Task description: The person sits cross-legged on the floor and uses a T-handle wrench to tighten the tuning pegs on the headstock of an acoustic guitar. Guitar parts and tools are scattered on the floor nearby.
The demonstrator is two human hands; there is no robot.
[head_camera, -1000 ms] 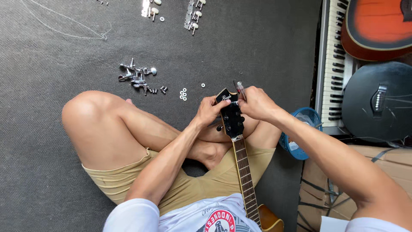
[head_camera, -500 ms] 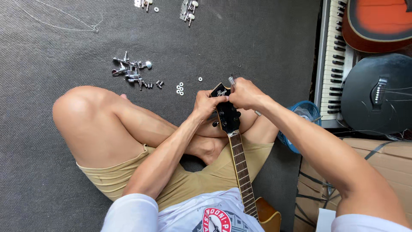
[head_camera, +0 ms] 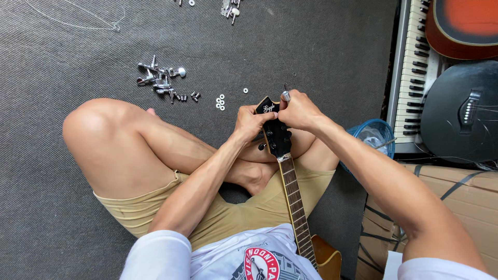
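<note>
The person sat cross-legged on a dark grey, coarse-woven carpet (head_camera: 321,46), a guitar laid along the lap with its black headstock (head_camera: 275,132) pointing away over the crossed shins. The left hand (head_camera: 250,123) gripped the headstock's left edge, fingers curled and pressed together around it. The right hand (head_camera: 300,110) sat at the headstock's upper right corner, touching it, with the fingers drawn together and pinching a small chrome tuning peg (head_camera: 286,95) that poked out above the knuckles; what lay under the palm could not be told. The two hands met at the thumbs across the glossy black face. Below them ran the neck (head_camera: 295,202), a dark fretboard crossed by thin metal frets, ending in an amber-coloured body edge.

On the carpet, well apart from the hands toward the far left, lay a heap of shiny metal tuning machines (head_camera: 161,80), and nearer, just beyond the left hand, a cluster of small white ring washers (head_camera: 220,101). Along the carpet's right edge stood an electric keyboard (head_camera: 412,67), a black round-backed acoustic guitar (head_camera: 459,111), a sunburst guitar (head_camera: 464,26) and a blue plastic basket (head_camera: 376,129).
</note>
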